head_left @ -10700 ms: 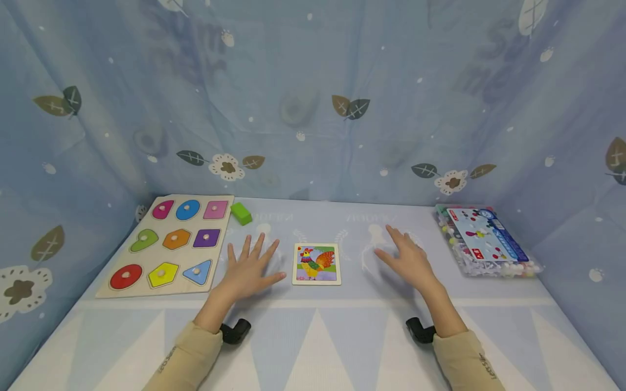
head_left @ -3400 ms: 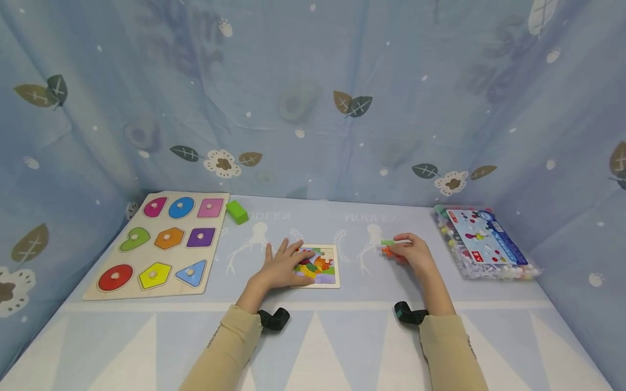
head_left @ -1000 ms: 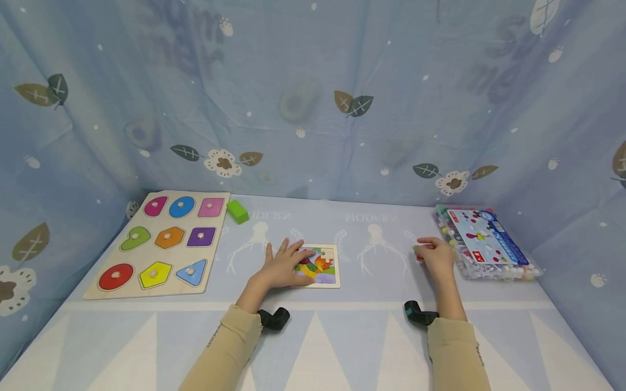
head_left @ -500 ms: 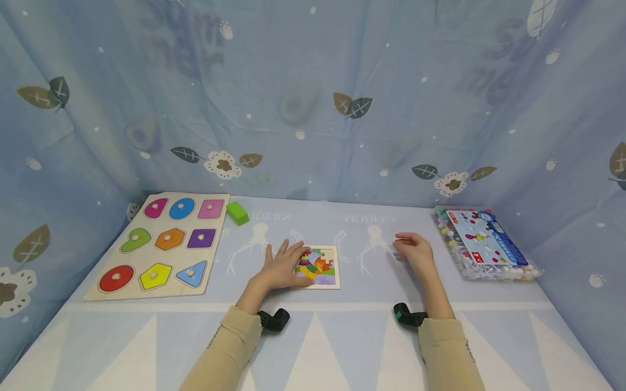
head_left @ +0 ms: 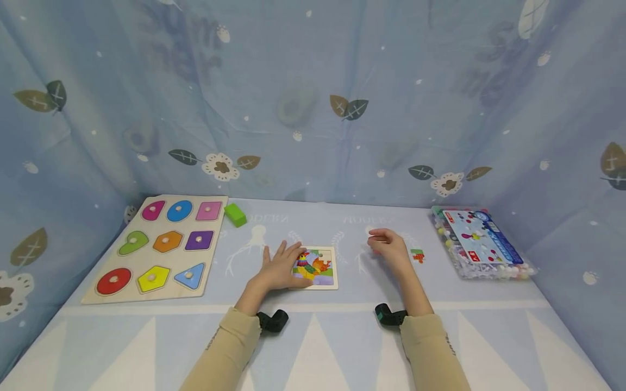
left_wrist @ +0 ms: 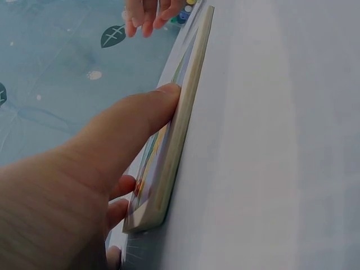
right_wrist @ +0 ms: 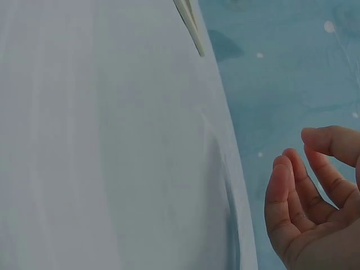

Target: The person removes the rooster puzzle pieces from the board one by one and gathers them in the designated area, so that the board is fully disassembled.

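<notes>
My left hand point(head_left: 277, 271) rests on the left side of a square wooden jigsaw puzzle point(head_left: 324, 279) with a rooster picture. Its fingers are spread, and in the left wrist view the thumb point(left_wrist: 132, 121) presses straight on the puzzle's frame point(left_wrist: 179, 135). The right hand point(head_left: 393, 251) hovers over the table, right of the puzzle, with nothing held. In the right wrist view its fingers point(right_wrist: 278, 191) are loosely bent, with thumb and fingertips apart. A small green and orange puzzle piece point(head_left: 418, 256) lies on the table just beyond that hand, to its right.
On the left lies a wooden shape board point(head_left: 182, 263) with coloured knobbed pieces. A green block point(head_left: 236, 215) sits by its far right corner. At right is a clear box of beads point(head_left: 481, 244). A blue curtain point(head_left: 313, 136) hangs behind the table.
My right hand carried the puzzle piece rightward, set it down and let go. It has since moved left, back towards the puzzle. The left hand stays on the puzzle.
</notes>
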### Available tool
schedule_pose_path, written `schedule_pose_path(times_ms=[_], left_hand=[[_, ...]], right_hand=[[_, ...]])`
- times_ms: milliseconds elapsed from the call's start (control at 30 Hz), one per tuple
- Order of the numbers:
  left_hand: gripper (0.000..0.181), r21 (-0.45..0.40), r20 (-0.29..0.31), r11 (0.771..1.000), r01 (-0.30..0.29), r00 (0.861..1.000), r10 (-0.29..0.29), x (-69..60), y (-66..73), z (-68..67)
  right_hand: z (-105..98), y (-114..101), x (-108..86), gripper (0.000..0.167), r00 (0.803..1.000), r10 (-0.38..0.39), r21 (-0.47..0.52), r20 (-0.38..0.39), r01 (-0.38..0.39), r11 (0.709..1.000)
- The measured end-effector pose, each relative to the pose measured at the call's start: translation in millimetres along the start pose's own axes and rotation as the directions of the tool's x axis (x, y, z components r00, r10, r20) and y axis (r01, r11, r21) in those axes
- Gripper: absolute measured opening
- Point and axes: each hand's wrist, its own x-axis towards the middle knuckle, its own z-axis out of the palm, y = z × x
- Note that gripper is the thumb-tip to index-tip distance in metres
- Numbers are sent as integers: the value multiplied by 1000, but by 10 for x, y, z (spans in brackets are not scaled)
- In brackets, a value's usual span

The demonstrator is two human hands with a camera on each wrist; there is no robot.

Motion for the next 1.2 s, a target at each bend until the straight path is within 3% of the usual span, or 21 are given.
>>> schedule_pose_path(times_ms=[133,700,900,1100,1200], left_hand=[[82,3,5,1000,29,1000,-29,28,-18,20],[87,-6,-2,998,56,998,-56,29,9,5],[86,-14,-6,997,70,998,-70,27,10,4],[82,-18,-8,998,61,998,-61,45,-17,25],[82,-19,-8,998,58,998,-58,45,-17,25]], right_hand=[[154,-27,16,32,1000,-4,-8,9,4,1000],[647,-112,28,28,995,-39,32,87,36,999],[736,-266,-89,28,986,-70,43,149,64,997],[858,-128,-5,19,985,-59,-133,162,81,988],[899,-127,-14,16,978,-61,-289,198,118,950]])
